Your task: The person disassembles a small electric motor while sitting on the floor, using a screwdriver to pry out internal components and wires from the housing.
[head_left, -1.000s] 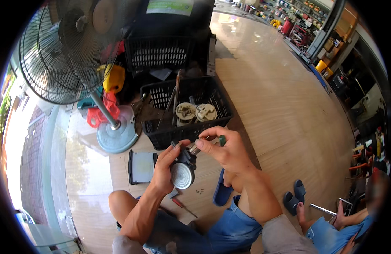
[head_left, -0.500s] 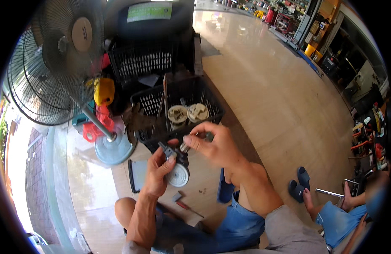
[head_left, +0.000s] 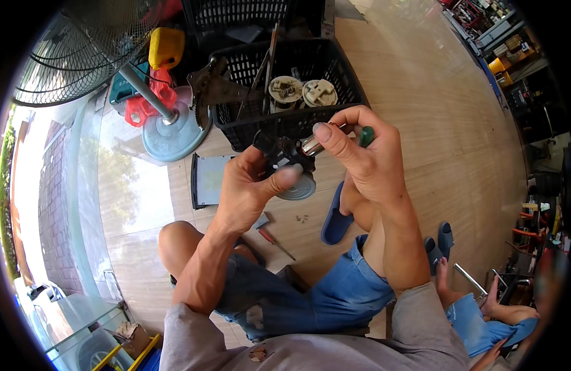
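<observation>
My left hand (head_left: 251, 188) is closed round a dark mechanical part (head_left: 279, 148) with a round grey disc (head_left: 298, 187) on its lower side. The thumb presses across its front. My right hand (head_left: 369, 151) pinches a shiny metal cylinder (head_left: 311, 146), whose end meets the right side of the dark part. A green rounded piece (head_left: 366, 136) sticks up between the right fingers; whether it joins the cylinder is hidden. Both hands are held over the floor, just in front of a black plastic crate (head_left: 353, 83).
In the crate stand two whitish round parts (head_left: 286, 90) and long metal strips. A fan (head_left: 81, 62) stands left, near a yellow jug (head_left: 167, 47). A red-handled screwdriver (head_left: 275, 242) and a grey panel (head_left: 211, 179) lie on the floor. Another person's legs (head_left: 471, 321) show at right.
My view has tipped downward. The dark part has turned in my left hand, its disc now partly behind the thumb. The green piece in my right hand shows more plainly.
</observation>
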The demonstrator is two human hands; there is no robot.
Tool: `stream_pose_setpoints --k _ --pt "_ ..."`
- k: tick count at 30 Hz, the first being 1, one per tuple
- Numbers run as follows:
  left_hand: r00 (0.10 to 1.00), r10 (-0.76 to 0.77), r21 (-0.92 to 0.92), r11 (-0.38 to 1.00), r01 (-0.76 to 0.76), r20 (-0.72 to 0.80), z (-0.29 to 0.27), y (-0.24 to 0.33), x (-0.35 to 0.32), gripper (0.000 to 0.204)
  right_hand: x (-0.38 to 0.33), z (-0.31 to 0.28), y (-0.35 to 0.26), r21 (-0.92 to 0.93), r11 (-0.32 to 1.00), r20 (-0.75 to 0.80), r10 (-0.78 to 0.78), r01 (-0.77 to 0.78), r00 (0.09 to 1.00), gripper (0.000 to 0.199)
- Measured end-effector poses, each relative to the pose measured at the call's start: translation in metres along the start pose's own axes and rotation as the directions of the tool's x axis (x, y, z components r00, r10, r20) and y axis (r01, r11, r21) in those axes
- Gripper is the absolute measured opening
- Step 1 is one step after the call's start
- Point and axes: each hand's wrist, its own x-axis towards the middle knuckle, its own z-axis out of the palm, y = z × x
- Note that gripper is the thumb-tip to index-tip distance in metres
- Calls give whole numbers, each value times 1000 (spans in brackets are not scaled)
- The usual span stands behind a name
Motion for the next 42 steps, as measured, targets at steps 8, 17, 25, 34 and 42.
stream_pose_setpoints --k 8,17,25,34,42 --pt "999 -27 28 999 26 26 -2 -3 1 37 -1 3 0 39 999 -27 -3 4 1000 32" --pt "999 -4 50 999 1 50 -1 -12 4 39 -2 7 -2 -81 995 -28 -68 66 997 33" --pt "999 23 1 1000 -23 23 2 -16 5 41 -4 8 3 -120 986 -29 -119 115 992 35" --pt "1000 13 37 999 -13 6 3 -15 5 43 -4 9 3 -137 980 -26 -153 148 988 35" --pt "1000 20 51 999 -20 5 6 -11 5 44 -5 11 2 -107 981 -37 -168 164 985 34"
